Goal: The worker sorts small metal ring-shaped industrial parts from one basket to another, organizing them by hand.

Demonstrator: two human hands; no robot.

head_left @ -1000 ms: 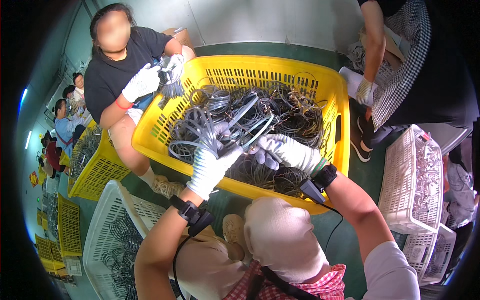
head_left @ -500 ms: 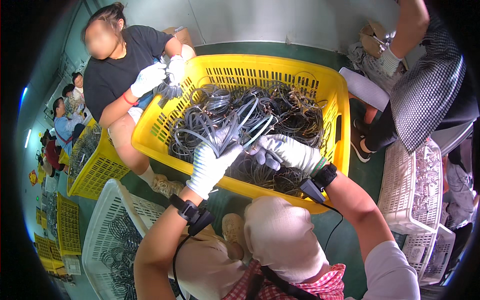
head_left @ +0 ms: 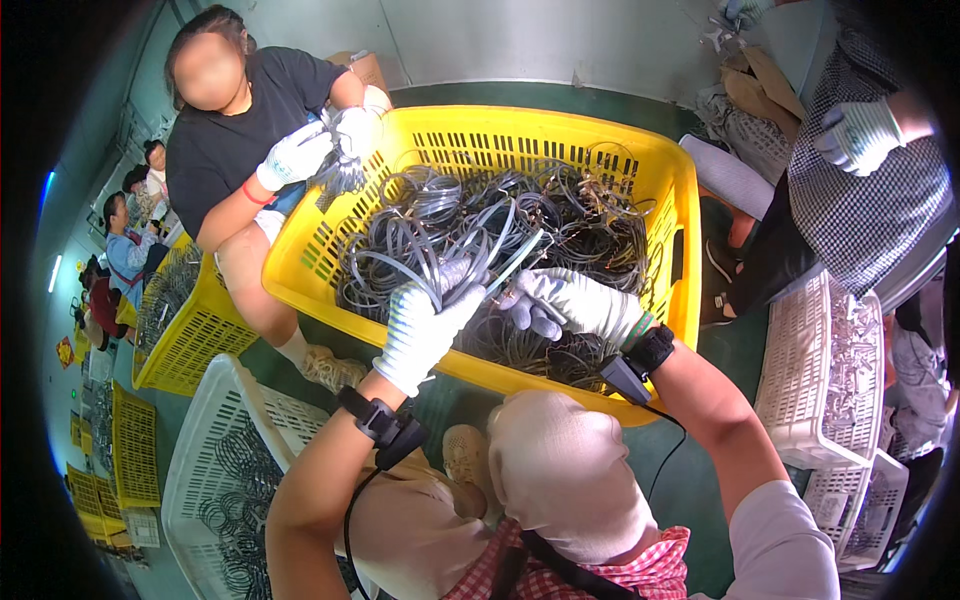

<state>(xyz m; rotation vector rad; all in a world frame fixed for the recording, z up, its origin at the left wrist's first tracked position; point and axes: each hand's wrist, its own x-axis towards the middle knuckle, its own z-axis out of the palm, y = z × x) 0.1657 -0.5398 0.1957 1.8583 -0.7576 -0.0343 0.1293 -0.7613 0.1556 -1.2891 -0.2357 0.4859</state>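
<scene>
Both of my hands wear pale striped work gloves. My left hand is closed round a bundle of grey cables that loops up and away from the fingers. Close by on the right, my right hand has its fingers curled in a pinch; what lies between the fingertips is too small to make out. Beneath both hands, a large yellow basket holds a tangled heap of dark coiled cables, some with copper-coloured ends.
Opposite on the left, a co-worker in gloves holds a cable bundle. Another person's gloved hand shows at right. White baskets stand on the right, and a white basket with cables is beside my left arm.
My hands stay nearly where they were, still at the cables. The person at right has shifted, and a gloved hand now hangs before the checked apron.
</scene>
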